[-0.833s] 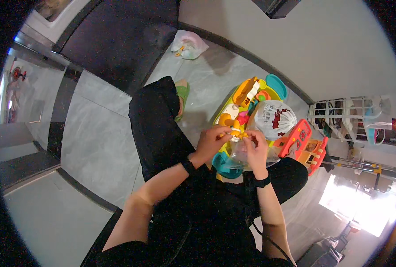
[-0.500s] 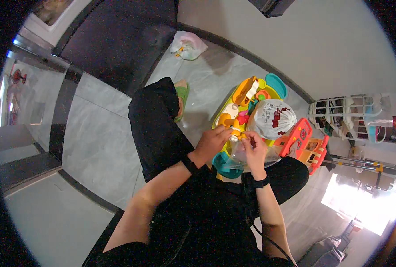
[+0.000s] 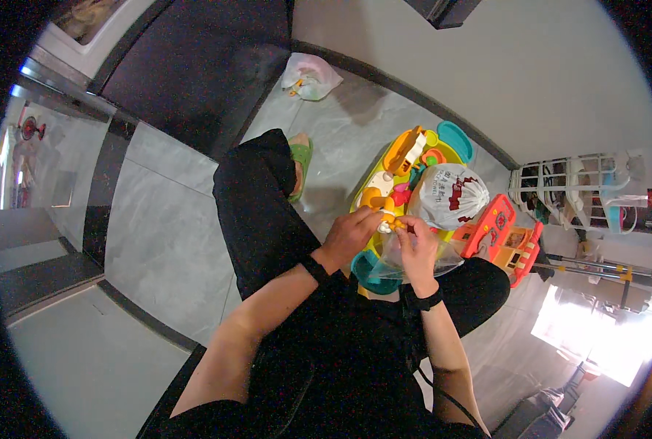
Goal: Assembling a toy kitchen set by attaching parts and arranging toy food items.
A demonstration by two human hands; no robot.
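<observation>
Between my two hands, a small orange-and-white toy piece [image 3: 389,219] is pinched above a yellow toy tub. My left hand [image 3: 346,235] is closed on its left side, and my right hand [image 3: 418,252] grips its right side with the fingertips. The exact shape of the piece is partly covered by my fingers. Beneath my right hand lies a crumpled clear plastic bag [image 3: 447,253]. The yellow tub [image 3: 365,192] has teal ends and carries several bright toy parts. On it, to the right, rests a tied white plastic bag [image 3: 443,192] with red and dark print.
Right of the tub are red-and-orange toy parts [image 3: 496,227]. A white wire basket [image 3: 560,183] with mixed items stands by the wall. Another whitish bag [image 3: 311,77] lies on the grey tiled floor [image 3: 172,234] near a dark panel. My green slipper [image 3: 302,168] is left of the tub.
Both hands keep hold of the small toy piece, with only a slight shift of the right fingers. Nothing else has visibly moved.
</observation>
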